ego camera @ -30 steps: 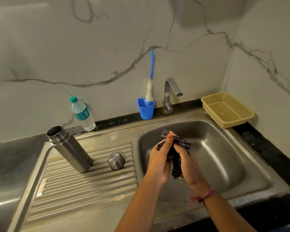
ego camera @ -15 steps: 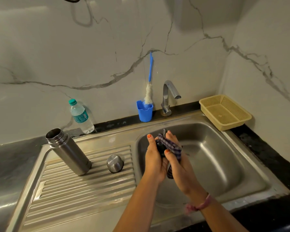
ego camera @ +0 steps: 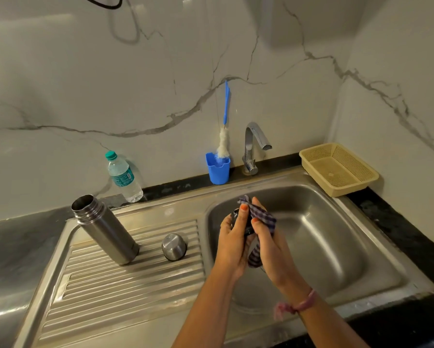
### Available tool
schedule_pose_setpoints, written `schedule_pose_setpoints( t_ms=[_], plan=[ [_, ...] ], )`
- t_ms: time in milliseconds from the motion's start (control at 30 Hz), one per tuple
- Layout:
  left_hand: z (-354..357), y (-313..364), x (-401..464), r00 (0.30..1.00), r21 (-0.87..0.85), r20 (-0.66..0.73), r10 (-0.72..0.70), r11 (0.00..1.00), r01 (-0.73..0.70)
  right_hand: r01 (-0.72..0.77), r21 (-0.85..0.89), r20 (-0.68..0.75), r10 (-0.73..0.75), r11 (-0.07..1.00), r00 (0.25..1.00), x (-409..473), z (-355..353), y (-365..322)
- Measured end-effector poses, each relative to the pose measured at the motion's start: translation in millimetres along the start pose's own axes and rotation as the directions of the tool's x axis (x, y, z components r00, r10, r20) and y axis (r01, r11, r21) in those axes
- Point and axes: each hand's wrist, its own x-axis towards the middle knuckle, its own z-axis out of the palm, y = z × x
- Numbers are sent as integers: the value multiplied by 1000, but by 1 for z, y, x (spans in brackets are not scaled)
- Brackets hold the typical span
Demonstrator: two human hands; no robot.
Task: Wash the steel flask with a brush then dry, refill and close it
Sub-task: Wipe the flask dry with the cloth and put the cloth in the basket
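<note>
Checked cloth (ego camera: 262,217) is wrapping a small dark flask part (ego camera: 236,216) you are gripping with your left hand (ego camera: 232,241); right hand (ego camera: 268,243) fingers are pinching cloth, so be working it into every groove above the sink basin (ego camera: 336,247)

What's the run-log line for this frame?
phase: drying | left hand: holds dark part | right hand: wipes with cloth | flask: open, on drainboard | cup: beside flask

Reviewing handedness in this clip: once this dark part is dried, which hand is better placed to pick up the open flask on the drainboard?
Probably the left hand. The flask stands on the drainboard to its left, unobstructed. The right hand grips the checked cloth over the basin and would cross the left arm.
</note>
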Motion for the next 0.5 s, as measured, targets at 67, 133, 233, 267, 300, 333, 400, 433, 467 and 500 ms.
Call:
schedule_pose_setpoints(
  t_ms=[67,133,233,267,300,333,400,433,467,500],
  plan=[
    [-1,0,-3,1000,-4,13,-7,1000,7,-96,5,-41,97,995,994,9,-10,-3],
    [-2,-2,-6,999,15,26,-34,999,34,-212,19,-89,213,977,973,16,-17,-5],
    [-2,-2,-5,994,-72,78,-78,994,84,-129,-21,-68,128,991,989,12,-14,-4],
    [-1,0,-3,992,-137,84,-94,985,105,-67,-2,-43,67,998,997,8,-11,-3],
    [-1,2,-2,992,-178,87,-96,978,110,-17,16,-11,17,1000,1000,4,-7,-3],
    [0,5,-1,991,-196,97,-95,974,113,24,11,14,-24,1000,1000,1,-5,-1],
    [3,7,0,990,-172,109,-89,979,107,42,-7,40,-41,999,998,2,-4,-1],
    [3,4,1,993,-146,85,-82,985,94,14,-8,30,-13,1000,999,5,-5,-2],
    [3,1,2,996,-134,55,-75,988,82,-32,0,5,32,999,999,8,-7,-2],
    [3,-3,4,998,-127,19,-65,990,67,-92,21,-21,93,996,995,11,-9,-3]
  ],
)
